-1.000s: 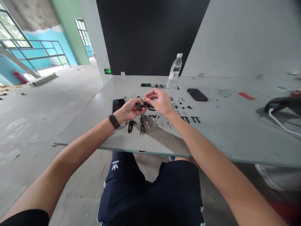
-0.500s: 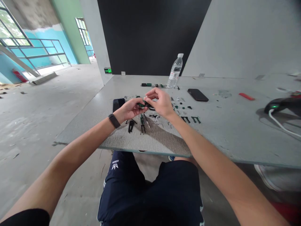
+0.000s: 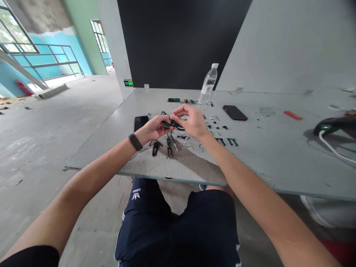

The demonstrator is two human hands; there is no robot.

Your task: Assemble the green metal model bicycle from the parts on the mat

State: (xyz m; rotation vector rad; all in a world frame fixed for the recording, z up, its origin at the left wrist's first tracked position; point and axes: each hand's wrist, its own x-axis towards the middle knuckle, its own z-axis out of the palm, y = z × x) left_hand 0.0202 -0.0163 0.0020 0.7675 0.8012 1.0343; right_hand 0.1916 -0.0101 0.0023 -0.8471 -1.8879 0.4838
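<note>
My left hand [image 3: 154,128] and my right hand [image 3: 190,121] meet above the grey table [image 3: 278,155], both pinched on a small black and green assembly [image 3: 170,122] held between their fingertips. A dark band sits on my left wrist. Directly under the hands lie several small black and green parts [image 3: 168,142], among them a black forked piece [image 3: 155,147]. More tiny parts [image 3: 226,141] are spread to the right of my right hand.
A dark phone [image 3: 139,122] lies left of my hands and another phone [image 3: 235,112] lies to the right. A water bottle [image 3: 208,83] stands at the back. A red tool [image 3: 291,115] and a black device with a white cable [image 3: 332,128] are far right.
Both hands stay together on the small assembly with only slight finger shifts. The view has drifted a little.
</note>
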